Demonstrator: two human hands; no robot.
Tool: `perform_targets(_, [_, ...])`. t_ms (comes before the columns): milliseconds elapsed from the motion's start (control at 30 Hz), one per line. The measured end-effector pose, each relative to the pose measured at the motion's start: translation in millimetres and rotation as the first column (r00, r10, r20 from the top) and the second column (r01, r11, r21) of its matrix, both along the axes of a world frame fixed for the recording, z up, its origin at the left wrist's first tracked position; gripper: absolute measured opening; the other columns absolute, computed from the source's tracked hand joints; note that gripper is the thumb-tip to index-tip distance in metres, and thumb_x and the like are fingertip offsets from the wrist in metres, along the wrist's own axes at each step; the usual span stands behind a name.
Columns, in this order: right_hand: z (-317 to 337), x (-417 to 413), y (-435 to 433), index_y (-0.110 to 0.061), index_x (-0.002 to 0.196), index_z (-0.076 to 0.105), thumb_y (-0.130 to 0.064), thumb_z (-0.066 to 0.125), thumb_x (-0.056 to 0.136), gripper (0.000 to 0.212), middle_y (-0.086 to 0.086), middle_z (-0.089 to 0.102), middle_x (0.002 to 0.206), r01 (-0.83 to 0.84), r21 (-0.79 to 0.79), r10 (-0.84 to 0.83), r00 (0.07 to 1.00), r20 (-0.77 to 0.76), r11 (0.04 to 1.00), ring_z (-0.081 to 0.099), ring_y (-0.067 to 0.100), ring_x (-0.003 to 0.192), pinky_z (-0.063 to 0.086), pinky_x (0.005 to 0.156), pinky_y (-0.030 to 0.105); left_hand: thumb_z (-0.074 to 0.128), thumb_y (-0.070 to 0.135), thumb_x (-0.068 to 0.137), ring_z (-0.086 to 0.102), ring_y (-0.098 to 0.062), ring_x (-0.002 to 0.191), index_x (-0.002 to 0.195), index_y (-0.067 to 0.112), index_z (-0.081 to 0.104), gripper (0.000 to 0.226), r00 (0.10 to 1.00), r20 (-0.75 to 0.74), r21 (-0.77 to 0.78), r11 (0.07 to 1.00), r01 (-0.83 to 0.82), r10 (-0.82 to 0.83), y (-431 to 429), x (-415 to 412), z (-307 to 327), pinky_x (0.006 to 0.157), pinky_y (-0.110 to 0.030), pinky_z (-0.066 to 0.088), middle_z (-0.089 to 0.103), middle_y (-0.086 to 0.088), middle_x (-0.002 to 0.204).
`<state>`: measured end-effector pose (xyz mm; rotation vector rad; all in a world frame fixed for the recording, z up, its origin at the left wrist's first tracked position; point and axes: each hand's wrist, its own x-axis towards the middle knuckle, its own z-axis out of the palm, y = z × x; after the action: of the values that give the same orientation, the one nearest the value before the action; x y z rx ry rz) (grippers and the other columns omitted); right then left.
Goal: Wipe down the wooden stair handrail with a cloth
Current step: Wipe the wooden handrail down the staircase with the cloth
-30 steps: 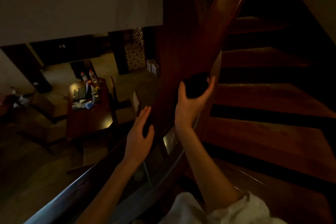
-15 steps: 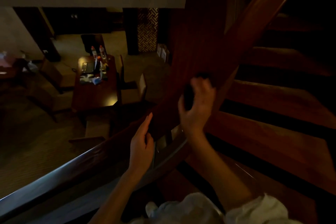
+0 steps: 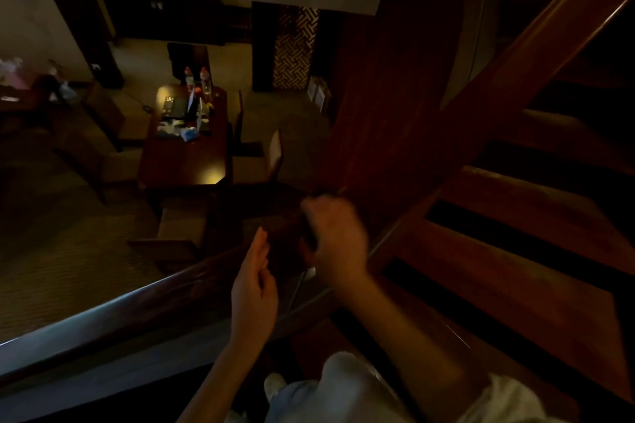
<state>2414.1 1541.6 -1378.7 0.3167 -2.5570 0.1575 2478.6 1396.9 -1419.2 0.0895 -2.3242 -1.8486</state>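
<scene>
Right hand (image 3: 335,240), blurred, curls round dark cloth (image 3: 307,245) pressed to handrail (image 3: 120,312) at 6 o'clock of centre, likely mid-wipe; left hand (image 3: 254,288), loosely straight, empty, hovers at its 7 o'clock, probably for balance.

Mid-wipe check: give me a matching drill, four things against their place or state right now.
1 left hand
2 right hand
3 bottles
4 stair treads

A on the table downstairs
B gripping the dark cloth at the handrail
C fingers straight, holding nothing
D right of the handrail

Pairs: 1-C, 2-B, 3-A, 4-D
</scene>
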Motion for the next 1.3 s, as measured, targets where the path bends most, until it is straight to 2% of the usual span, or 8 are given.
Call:
perform_targets(133, [-25.0,20.2,-22.9,-0.015,0.125,0.062,-0.039,0.078,0.069,0.063,0.007,0.064,0.121,-0.220,0.059,0.208,0.965,0.159,0.974,0.059,0.023,0.116,0.040,0.105,0.033,0.040,-0.008,0.095,0.039,0.000,0.133,0.145,0.031,0.027,0.065,1.000,-0.003,0.005,1.000,-0.014,0.014,-10.0,3.1,-0.9,0.103,-0.009,0.036,0.037,0.009,0.147])
perform_targets(367, [135.7,-67.1,81.5,-0.019,0.120,0.057,-0.054,0.060,0.088,0.048,0.003,0.062,0.102,0.280,0.176,-0.299,0.949,0.096,0.944,0.059,0.023,0.095,0.045,0.076,0.033,0.045,-0.004,0.095,0.030,0.017,0.131,0.142,0.042,0.023,0.070,0.988,-0.045,-0.019,0.989,0.144,-0.145,9.5,-6.9,12.7,0.103,-0.003,0.029,0.030,0.029,0.144])
perform_targets(533, [126.2,-108.2,45.9,-0.017,0.093,0.051,-0.077,0.038,0.086,0.061,0.001,0.044,0.072,0.113,0.544,-0.376,0.835,0.401,0.831,0.055,0.024,0.079,0.036,0.068,0.032,0.046,-0.004,0.095,0.032,0.008,0.135,0.148,0.030,0.025,0.066,0.973,-0.059,-0.113,0.969,0.218,-0.225,12.5,-17.6,9.2,0.102,-0.003,0.029,0.032,0.016,0.150])
perform_targets(700, [47.7,-84.6,-41.7,-0.013,0.107,0.060,-0.062,0.043,0.093,0.054,0.004,0.054,0.091,-0.188,0.393,-0.132,0.742,0.658,0.900,0.061,0.024,0.095,0.037,0.067,0.032,0.049,-0.010,0.090,0.032,0.012,0.132,0.144,0.020,0.037,0.063,0.990,-0.054,-0.256,0.960,0.111,-0.129,-16.2,-5.6,-13.9,0.102,-0.004,0.030,0.033,0.013,0.148])
perform_targets(833, [62.6,-86.7,-15.7,-0.019,0.116,0.054,-0.065,0.047,0.090,0.054,0.001,0.053,0.092,-0.096,0.275,-0.131,0.702,0.700,0.956,0.061,0.025,0.096,0.038,0.072,0.033,0.051,-0.019,0.083,0.035,0.007,0.132,0.125,0.014,0.054,0.053,0.998,-0.064,-0.261,0.965,-0.006,-0.011,-22.2,2.5,-26.9,0.096,-0.004,0.034,0.040,0.004,0.140])
perform_targets(1000, [88.9,-87.1,15.0,-0.016,0.122,0.049,-0.058,0.049,0.092,0.052,0.003,0.048,0.088,0.071,0.461,-0.321,0.810,0.491,0.884,0.060,0.026,0.095,0.035,0.071,0.032,0.051,-0.014,0.084,0.047,0.014,0.106,0.110,0.010,0.056,0.036,0.995,-0.096,-0.222,0.975,-0.018,-0.003,-13.0,-5.9,-12.7,0.074,-0.013,0.047,0.041,0.000,0.136])
perform_targets(1167, [9.4,-68.2,-89.7,-0.011,0.119,0.053,-0.053,0.051,0.093,0.049,0.009,0.062,0.112,-0.150,0.280,-0.111,0.669,0.735,0.948,0.061,0.028,0.104,0.037,0.072,0.032,0.047,0.001,0.082,0.053,0.004,0.085,0.095,0.017,0.058,0.024,0.998,0.023,-0.245,0.968,-0.049,0.056,-36.9,25.0,-27.2,0.067,-0.008,0.043,0.041,0.015,0.129])
perform_targets(1300, [-3.4,-54.7,-110.3,-0.013,0.126,0.049,-0.056,0.051,0.093,0.055,0.009,0.064,0.109,-0.230,0.215,0.002,0.688,0.726,0.949,0.062,0.028,0.100,0.043,0.073,0.033,0.050,-0.009,0.082,0.054,0.004,0.086,0.102,0.010,0.063,0.031,0.984,0.141,-0.250,0.966,-0.070,0.108,-52.1,45.0,-40.8,0.069,-0.003,0.040,0.037,0.011,0.137])
